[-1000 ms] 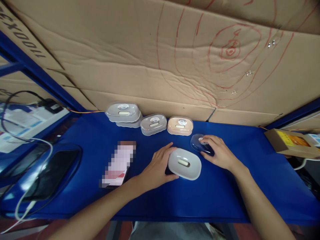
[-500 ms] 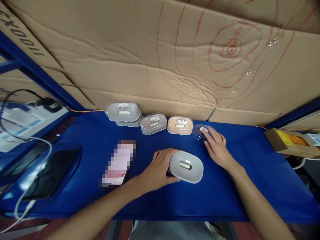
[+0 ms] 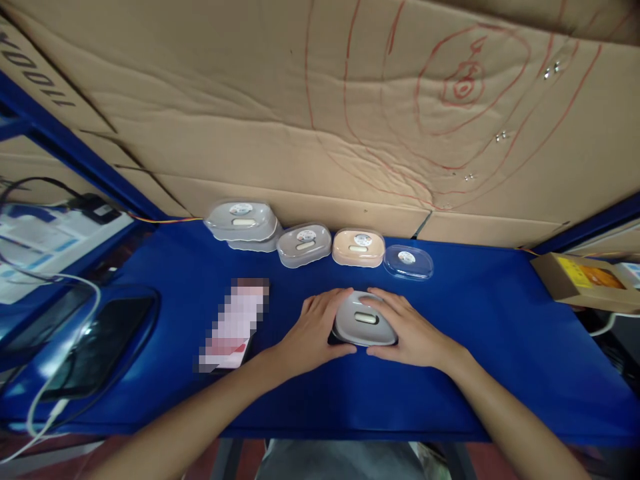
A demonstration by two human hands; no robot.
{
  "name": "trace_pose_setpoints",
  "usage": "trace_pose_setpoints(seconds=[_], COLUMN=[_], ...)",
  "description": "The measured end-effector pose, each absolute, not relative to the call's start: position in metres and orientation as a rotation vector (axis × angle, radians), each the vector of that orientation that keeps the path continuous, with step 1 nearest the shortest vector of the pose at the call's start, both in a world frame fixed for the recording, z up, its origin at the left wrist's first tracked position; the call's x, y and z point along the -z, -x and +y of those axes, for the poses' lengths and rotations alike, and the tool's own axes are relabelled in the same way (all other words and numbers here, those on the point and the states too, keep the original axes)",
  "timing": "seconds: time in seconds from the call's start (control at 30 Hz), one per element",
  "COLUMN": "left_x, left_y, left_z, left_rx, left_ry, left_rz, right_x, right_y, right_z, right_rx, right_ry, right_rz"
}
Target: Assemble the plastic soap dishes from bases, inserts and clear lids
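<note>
A grey oval soap dish (image 3: pixel 347 319) with a pale bar in its middle slot is held between both hands above the blue table (image 3: pixel 300 407). My left hand (image 3: pixel 310 330) grips its left end, thumb at the near side. Around the right end, my right hand (image 3: pixel 417 333) is closed, its fingers over the far rim. Behind them lies a clear plastic lid (image 3: pixel 417 265) with a round label. To its left sit a peach soap dish (image 3: pixel 344 252) and a taupe one (image 3: pixel 290 252), both under clear lids. The underside of the held dish is hidden.
More grey lidded dishes (image 3: pixel 223 223) are stacked at the back left. A phone with a blurred screen (image 3: pixel 233 327) lies left of my hands, with a dark device (image 3: pixel 105 340) and cables farther left. A cardboard wall (image 3: pixel 225 147) stands behind; a small carton (image 3: pixel 575 273) sits at right.
My right hand has let go of the clear lid and come back to the grey soap dish, taking its right end. The dish has tilted and moved slightly away. My left hand keeps its hold.
</note>
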State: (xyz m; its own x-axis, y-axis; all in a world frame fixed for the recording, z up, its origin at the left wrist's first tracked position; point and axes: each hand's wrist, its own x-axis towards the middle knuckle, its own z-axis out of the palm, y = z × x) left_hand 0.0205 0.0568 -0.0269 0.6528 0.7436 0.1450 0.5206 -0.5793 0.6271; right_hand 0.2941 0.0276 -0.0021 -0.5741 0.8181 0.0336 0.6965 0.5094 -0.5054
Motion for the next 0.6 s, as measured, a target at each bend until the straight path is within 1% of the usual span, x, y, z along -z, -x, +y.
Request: trace_pose_setpoints(seconds=[0.13,0.27,0.43,0.6], left_x=[0.025,0.014,0.001,0.006], left_y=[-0.020,-0.019,-0.018,-0.019], left_z=[0.059,0.058,0.053,0.048], left_rx=[-0.493,-0.378,-0.234,-0.217], left_ry=[-2.258,-2.203,-2.264,-2.361], left_rz=[1.029,1.065,0.861,0.745], right_x=[-0.006,-0.016,-0.013,-0.009], right_y=[-0.314,-0.346,-0.356,-0.351], right_z=[0.035,0.042,0.045,0.046], right_rx=[-0.679,-0.586,-0.427,-0.491], right_ry=[1.236,1.382,1.526,1.572], right_rz=[-2.367,-2.267,-2.356,-2.381])
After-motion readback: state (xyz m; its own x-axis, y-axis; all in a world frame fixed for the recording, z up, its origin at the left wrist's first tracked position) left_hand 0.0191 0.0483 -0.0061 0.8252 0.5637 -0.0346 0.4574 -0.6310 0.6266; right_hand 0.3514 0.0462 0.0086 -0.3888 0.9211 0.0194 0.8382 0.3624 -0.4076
